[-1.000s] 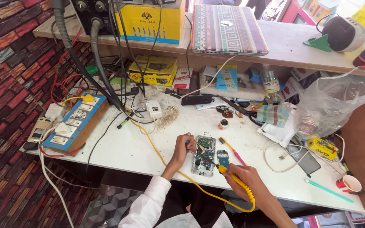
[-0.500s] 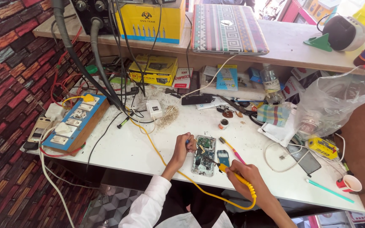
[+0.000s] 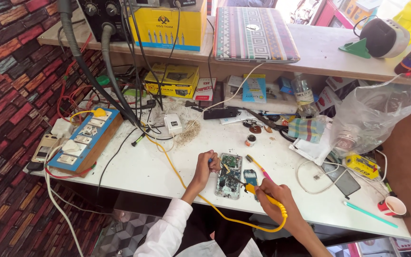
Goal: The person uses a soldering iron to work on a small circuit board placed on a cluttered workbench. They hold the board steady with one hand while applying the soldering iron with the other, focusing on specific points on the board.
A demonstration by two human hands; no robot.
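White worktop [image 3: 148, 171], opened phone [image 3: 228, 175], yellow-handled iron [image 3: 248, 186].

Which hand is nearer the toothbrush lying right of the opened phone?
Right. The right hand holds the soldering iron just below the toothbrush; the left hand is across the opened phone.

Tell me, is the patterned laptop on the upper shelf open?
No, the patterned laptop lies on the upper shelf with its lid closed flat.

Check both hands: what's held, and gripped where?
Right hand holds a soldering iron by its yellow handle, tip over the opened phone. Left hand pinches a small blue-ended tool at that phone's left edge; grip point unclear.
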